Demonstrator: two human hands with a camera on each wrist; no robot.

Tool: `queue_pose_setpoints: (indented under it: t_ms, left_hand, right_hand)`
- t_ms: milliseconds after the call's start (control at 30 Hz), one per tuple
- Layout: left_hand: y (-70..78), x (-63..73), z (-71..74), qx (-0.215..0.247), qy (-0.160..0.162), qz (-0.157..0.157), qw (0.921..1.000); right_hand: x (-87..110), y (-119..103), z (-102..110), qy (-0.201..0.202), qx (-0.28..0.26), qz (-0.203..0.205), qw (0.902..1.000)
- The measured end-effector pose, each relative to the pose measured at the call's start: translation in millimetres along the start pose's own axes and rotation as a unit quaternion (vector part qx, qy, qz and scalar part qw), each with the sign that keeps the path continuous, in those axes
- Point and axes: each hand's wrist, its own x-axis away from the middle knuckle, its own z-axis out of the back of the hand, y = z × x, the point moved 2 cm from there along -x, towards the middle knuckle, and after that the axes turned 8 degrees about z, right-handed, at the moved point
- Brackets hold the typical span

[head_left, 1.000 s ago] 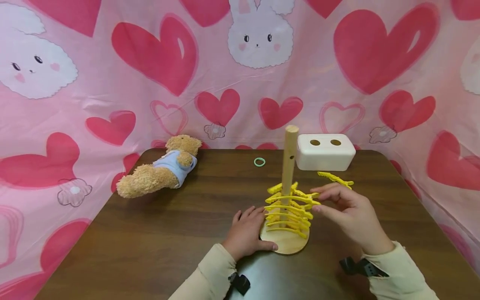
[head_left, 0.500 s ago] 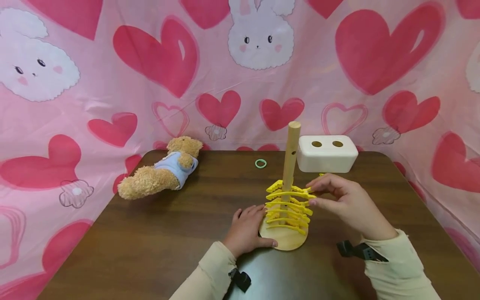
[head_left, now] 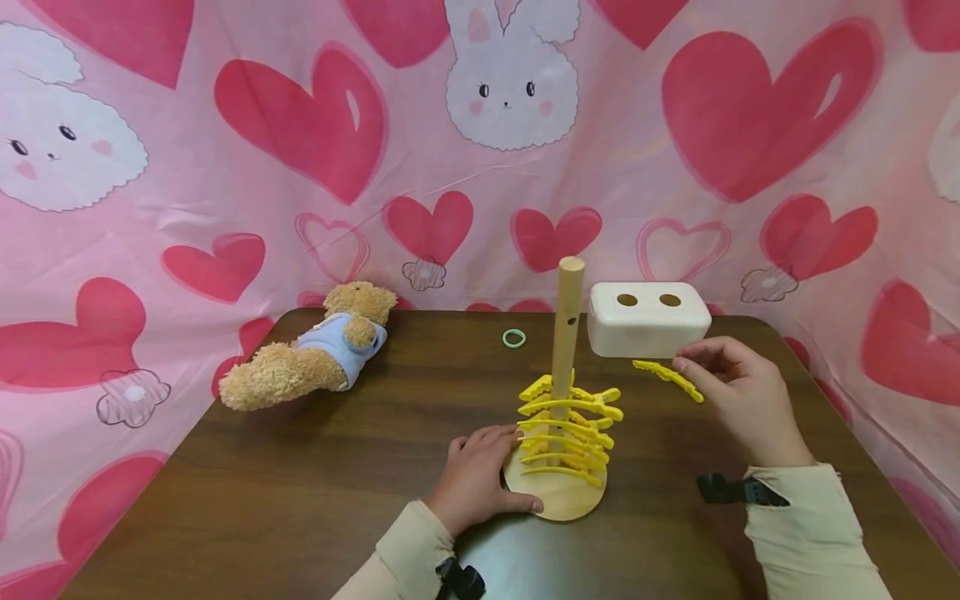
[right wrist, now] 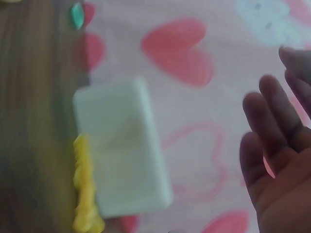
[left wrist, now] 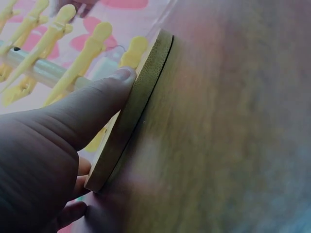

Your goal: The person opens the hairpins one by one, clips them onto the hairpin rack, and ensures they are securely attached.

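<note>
Several yellow hair clips (head_left: pixel 570 407) are fastened one above another on the lower part of an upright wooden post (head_left: pixel 566 325) with a round base (head_left: pixel 562 504). My left hand (head_left: pixel 480 479) holds the base at its left edge; in the left wrist view the thumb (left wrist: pixel 104 99) lies on its upper face while other fingers are around the rim. A loose yellow hair clip (head_left: pixel 669 381) lies on the table to the right of the post. Just beside that clip is my right hand (head_left: pixel 742 400), holding nothing, with its fingers relaxed and parted in the right wrist view.
Behind the loose clip stands a white box (head_left: pixel 648 321) with two round holes. A green ring (head_left: pixel 513 338) lies at the back of the dark wooden table (head_left: pixel 300 492). At the back left a teddy bear (head_left: pixel 318 346) in a blue shirt lies on its side.
My right hand has let go of the topmost hair clip, which stays on the post, and has moved right to the loose clip. The left hand keeps its hold on the base.
</note>
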Motion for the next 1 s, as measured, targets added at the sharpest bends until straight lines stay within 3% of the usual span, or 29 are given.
queue_pose_setpoints:
  t_ms: [133, 333, 467, 600, 700, 867, 1000]
  left_hand:
    - [-1.1, -0.9, -0.2, 0.004, 0.001, 0.001, 1.0]
    - [-3.2, 0.8, -1.8, 0.003, 0.0, 0.004, 1.0]
    - [-1.6, -0.2, -1.1, 0.004, -0.003, 0.001, 1.0]
    - [-0.1, 0.5, 0.0, 0.005, -0.005, 0.003, 1.0]
    - [0.6, 1.0, 1.3, 0.003, -0.004, 0.006, 1.0]
    - [1.7, 0.9, 1.0, 0.005, -0.002, -0.002, 1.0]
    - [-0.8, 1.5, -1.4, 0.004, -0.003, -0.004, 1.0]
  right_hand:
    - [-4.2, 29.7, -1.0, 0.005, 0.002, -0.054, 0.9985]
    - [-5.6, 66.3, -11.8, -0.03, -0.027, -0.119, 0.9921]
    - [-7.1, 89.1, -12.6, -0.091, 0.014, -0.128, 0.9875]
    - [-6.4, 111.8, -10.6, -0.19, 0.043, -0.13, 0.9723]
    - [-5.9, 124.4, -10.4, -0.23, 0.052, -0.133, 0.9627]
    - [-3.3, 133.1, -12.1, -0.217, 0.059, -0.148, 0.9631]
    - [-0.8, 133.3, -18.2, -0.185, 0.062, -0.137, 0.9712]
